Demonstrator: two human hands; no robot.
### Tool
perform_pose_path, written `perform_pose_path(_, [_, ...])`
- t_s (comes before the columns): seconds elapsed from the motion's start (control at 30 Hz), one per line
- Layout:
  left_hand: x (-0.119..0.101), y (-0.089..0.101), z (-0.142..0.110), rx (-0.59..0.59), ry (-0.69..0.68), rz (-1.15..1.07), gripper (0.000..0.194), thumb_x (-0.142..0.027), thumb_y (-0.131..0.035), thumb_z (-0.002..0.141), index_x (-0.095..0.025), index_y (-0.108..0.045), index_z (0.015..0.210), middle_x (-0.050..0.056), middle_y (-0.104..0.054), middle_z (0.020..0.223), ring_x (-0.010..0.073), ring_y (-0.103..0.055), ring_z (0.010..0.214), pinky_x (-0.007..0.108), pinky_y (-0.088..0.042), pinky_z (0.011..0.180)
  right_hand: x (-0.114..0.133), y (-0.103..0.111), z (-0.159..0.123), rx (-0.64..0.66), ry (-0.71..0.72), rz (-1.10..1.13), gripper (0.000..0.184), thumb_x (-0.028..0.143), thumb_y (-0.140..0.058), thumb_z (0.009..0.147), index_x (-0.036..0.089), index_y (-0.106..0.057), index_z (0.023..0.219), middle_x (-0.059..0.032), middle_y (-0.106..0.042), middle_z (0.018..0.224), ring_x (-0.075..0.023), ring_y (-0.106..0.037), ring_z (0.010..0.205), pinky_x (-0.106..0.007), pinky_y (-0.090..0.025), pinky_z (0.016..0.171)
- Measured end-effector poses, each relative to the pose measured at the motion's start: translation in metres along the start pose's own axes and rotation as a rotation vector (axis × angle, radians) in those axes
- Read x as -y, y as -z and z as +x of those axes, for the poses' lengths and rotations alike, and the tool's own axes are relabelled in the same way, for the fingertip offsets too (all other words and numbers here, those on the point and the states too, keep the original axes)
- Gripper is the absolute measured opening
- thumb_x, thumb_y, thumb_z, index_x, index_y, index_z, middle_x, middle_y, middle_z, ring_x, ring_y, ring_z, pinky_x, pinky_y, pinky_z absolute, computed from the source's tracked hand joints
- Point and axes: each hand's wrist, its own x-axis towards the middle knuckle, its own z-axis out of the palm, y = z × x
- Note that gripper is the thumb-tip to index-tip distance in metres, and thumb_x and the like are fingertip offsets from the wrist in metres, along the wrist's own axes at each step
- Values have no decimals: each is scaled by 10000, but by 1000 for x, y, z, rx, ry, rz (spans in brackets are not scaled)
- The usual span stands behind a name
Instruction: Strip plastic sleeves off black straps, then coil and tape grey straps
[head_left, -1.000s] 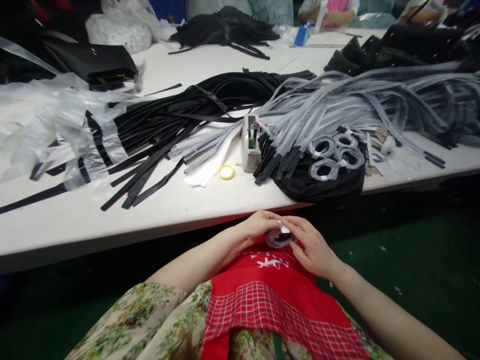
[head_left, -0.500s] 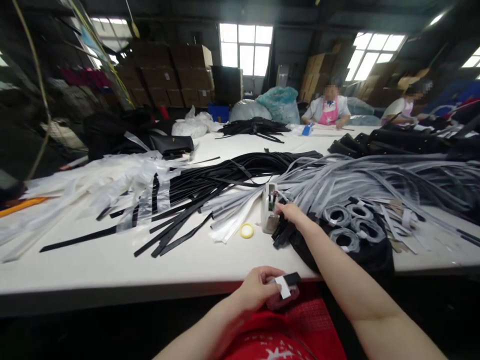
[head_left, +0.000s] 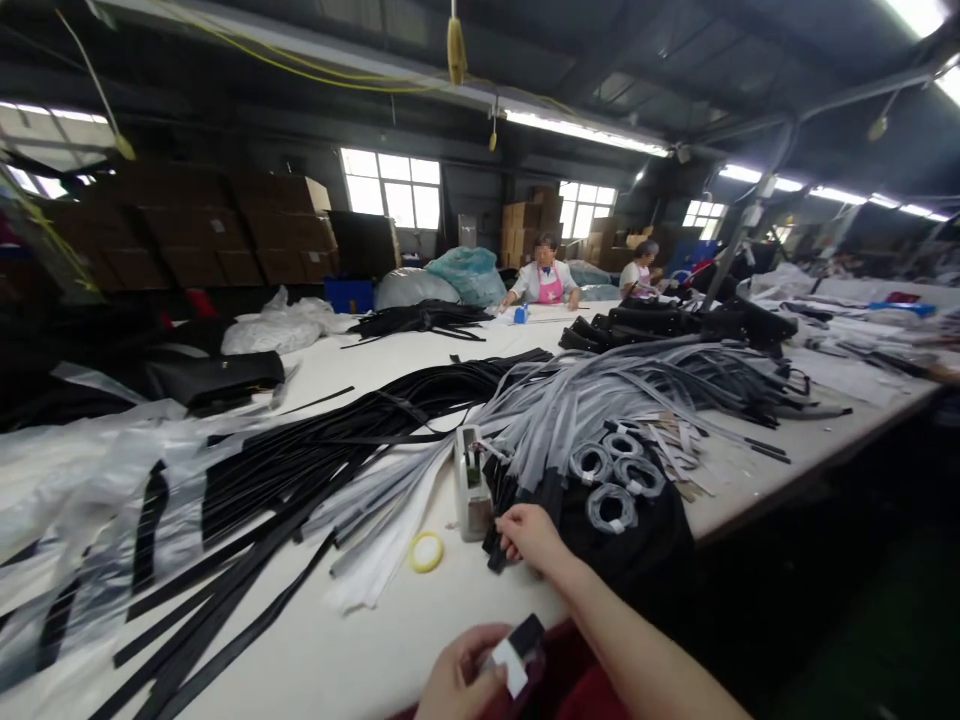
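Note:
In my left hand [head_left: 465, 672] is a coiled, plastic-wrapped strap [head_left: 529, 670], held low at the table's front edge. Its black end [head_left: 527, 632] sticks up, and a white label [head_left: 511, 665] covers part of it. My right hand [head_left: 531, 535] has its fingers pinched together just right of the tape dispenser [head_left: 473, 490]. What lies between those fingertips is too small to make out. Right below them, black strap ends [head_left: 496, 558] poke out on the table. A yellow-rimmed tape roll [head_left: 426, 551] lies left of the dispenser.
Several finished coils [head_left: 611, 508] sit on black material at the right. Plastic-wrapped straps [head_left: 570, 390] and loose black straps [head_left: 390, 400] spread across the white table [head_left: 300, 640]. Clear plastic [head_left: 97, 470] covers the left side. Across the table, a person in a pink apron [head_left: 549, 288] works.
My right hand has come away from the dispenser's tape and down toward the table's front. My left hand still holds the coil. The view has swung right and up.

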Motion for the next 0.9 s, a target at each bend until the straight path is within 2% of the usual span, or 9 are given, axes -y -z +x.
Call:
perform_pose_path(0.1, [-26,-11,-12,-120,-42,101,638,-581,-762,609,-111,-685,1035,123,-720,953,257,-649,893,359,-494,845,6,22,-37,58,16,45,274,425,-660,773,152,-635,754,8,-630,569,-79,-521,420,-189,-394,418])
perform_pose_path(0.17, [-46,-19,-17,-181,-89,139,556,-479,-741,664,-112,-665,1074,110,-709,1003,239,-638,924,341,-490,858,10,35,-63,173,89,86,354,498,-657,775,146,-668,809,-7,-652,606,-80,-538,441,-194,-416,435])
perform_pose_path(0.27, [-64,-28,-14,-211,-184,182,469,-359,-691,712,-112,-642,1109,103,-698,1052,217,-627,966,322,-473,899,6,45,-93,311,25,87,416,561,-650,776,146,-673,766,-5,-629,556,-73,-509,400,-184,-381,398])
perform_pose_path(0.37, [-68,-33,-12,-221,-219,204,418,-285,-652,749,-117,-628,1131,107,-685,1114,211,-620,1014,317,-468,926,-8,45,-111,362,-56,73,425,571,-651,777,149,-667,735,-3,-612,521,-70,-485,375,-180,-353,376])
perform_pose_path(0.5, [-67,-38,-13,-202,-236,260,388,-235,-635,774,-127,-618,1146,95,-686,1127,201,-627,1021,316,-475,935,-21,40,-115,356,-81,62,448,596,-649,760,150,-668,736,-5,-617,515,-74,-480,363,-185,-346,367])
perform_pose_path(0.73, [-63,-38,-19,-229,-286,426,405,-219,-600,797,-114,-609,1189,109,-675,1160,202,-626,1048,319,-471,957,-27,37,-107,384,-106,60,467,603,-658,745,137,-659,710,5,-604,485,-64,-472,348,-173,-341,364])
perform_pose_path(0.9, [-61,-36,-22,-236,-307,482,367,-234,-600,811,-138,-625,1165,87,-688,1129,190,-628,1031,309,-466,954,-35,34,-104,459,-211,76,499,630,-674,714,132,-643,696,13,-594,471,-57,-459,329,-170,-323,350])
